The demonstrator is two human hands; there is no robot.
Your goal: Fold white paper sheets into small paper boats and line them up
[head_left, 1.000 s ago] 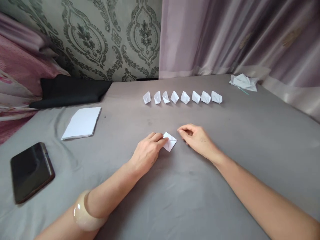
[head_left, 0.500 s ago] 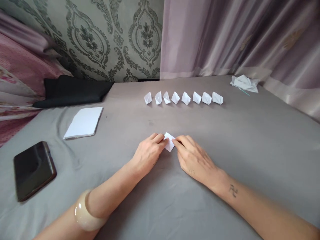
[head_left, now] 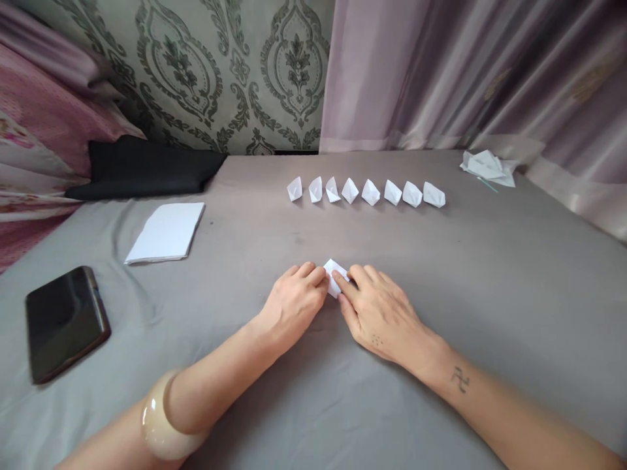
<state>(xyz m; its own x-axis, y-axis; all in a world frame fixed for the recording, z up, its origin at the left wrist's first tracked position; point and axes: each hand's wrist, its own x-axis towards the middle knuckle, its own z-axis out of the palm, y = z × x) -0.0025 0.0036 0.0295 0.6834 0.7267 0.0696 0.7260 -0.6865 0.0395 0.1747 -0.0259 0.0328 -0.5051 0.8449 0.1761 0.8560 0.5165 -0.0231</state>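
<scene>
A small folded piece of white paper (head_left: pixel 334 266) lies on the grey cloth between my two hands, one corner pointing away from me. My left hand (head_left: pixel 298 297) grips its left edge, fingers curled together. From the other side my right hand (head_left: pixel 379 307) presses on the paper, the index finger stretched across its face and the thumb at its near corner. The fingers cover much of the paper's sides. Beyond the hands stands a row of several folded white paper shapes (head_left: pixel 371 192).
A stack of white paper (head_left: pixel 166 232) lies at the left, with a dark phone (head_left: pixel 66 323) nearer me. Black cloth (head_left: pixel 147 168) is at the back left. At the far right, white paper pieces (head_left: pixel 490 168) lie beside a thin bluish stick (head_left: pixel 486 185). Curtains (head_left: pixel 416 72) hang behind.
My right index finger has moved from the paper's right edge onto its middle, and the thumb has come down to the near corner. My left hand keeps its grip. The view has shifted slightly.
</scene>
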